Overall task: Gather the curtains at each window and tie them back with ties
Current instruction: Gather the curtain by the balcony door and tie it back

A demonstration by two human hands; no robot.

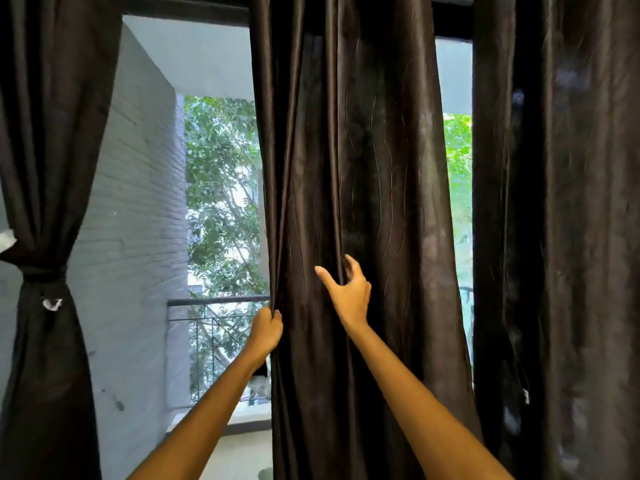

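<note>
Left hand (266, 329) grips the dark brown satin middle curtain's (363, 150) left edge. My right hand (348, 291) hooks a fold, thumb spread.

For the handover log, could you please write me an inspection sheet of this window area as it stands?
Surface: pale sill at the window's foot; no table seen.
Job's things: left curtain gathered and bound by a dark tie; middle curtain hanging loose, untied; right curtain hanging loose.
Clutter: small unclear items on the sill.
Hands: left hand grips the middle curtain's left edge; right hand pinches a fold in it.
Cables: nothing seen.
Surroundings: balcony railing, white brick wall, trees.
</note>
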